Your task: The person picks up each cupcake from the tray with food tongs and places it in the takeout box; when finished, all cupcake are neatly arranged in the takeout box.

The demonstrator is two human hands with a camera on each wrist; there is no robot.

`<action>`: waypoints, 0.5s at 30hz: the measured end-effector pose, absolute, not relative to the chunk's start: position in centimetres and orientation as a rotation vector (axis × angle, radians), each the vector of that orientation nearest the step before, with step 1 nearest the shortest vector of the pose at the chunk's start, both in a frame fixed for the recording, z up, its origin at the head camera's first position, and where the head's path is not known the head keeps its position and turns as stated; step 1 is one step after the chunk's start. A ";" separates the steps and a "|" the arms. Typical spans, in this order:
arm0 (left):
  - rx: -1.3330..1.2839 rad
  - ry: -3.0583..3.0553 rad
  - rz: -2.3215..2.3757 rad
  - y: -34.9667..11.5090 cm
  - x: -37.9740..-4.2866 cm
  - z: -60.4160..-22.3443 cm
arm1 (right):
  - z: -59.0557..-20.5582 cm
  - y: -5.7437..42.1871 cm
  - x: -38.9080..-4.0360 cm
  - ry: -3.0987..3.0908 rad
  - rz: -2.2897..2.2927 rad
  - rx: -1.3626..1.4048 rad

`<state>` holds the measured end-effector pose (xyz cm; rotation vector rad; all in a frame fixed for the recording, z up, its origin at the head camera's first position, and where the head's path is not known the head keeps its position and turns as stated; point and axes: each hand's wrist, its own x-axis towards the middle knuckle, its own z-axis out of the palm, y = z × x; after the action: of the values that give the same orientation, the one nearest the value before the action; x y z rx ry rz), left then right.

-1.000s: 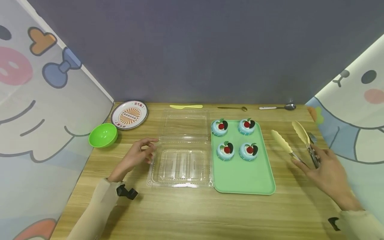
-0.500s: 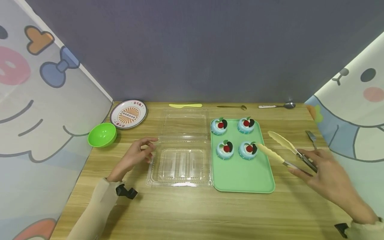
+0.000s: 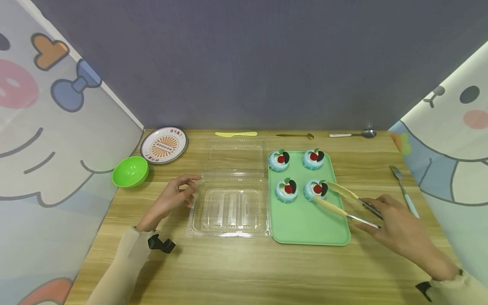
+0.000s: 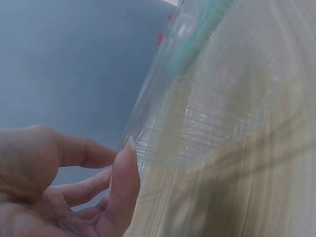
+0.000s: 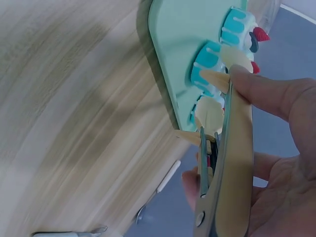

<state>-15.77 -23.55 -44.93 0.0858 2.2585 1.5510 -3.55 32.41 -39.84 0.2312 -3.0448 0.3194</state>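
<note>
Currently: tongs point(image 3: 335, 208) parted at blue cake point(image 3: 314, 193) on green tray point(image 3: 309, 228), right of centre.
Right hand point(image 3: 400, 224) curled round tongs; left hand point(image 3: 177, 197), left of centre, pinches clear box point(image 3: 228, 234) edge, thumb against finger. Plate point(image 3: 164, 146), upper left: red characters point(image 3: 176, 131) on rim, too small to read.

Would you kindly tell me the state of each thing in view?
Box: open, lid laid back
Left hand: pinching box edge
Tongs: spread at near right cake
Right hand: holding tongs
Cakes: upright on tray
Bowl: upright
Plate: face up
Fork: lying flat
Knife: lying flat
Spoons: lying flat
</note>
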 end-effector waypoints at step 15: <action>0.095 2.275 1.549 -23.4 -15.8 -45.1 | -40.3 31.5 -4.5 -3.020 0.294 0.294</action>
<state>-15.77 -23.42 -45.11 0.0952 2.2745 1.5494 -4.51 31.47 -40.33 0.2938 -3.0200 0.2935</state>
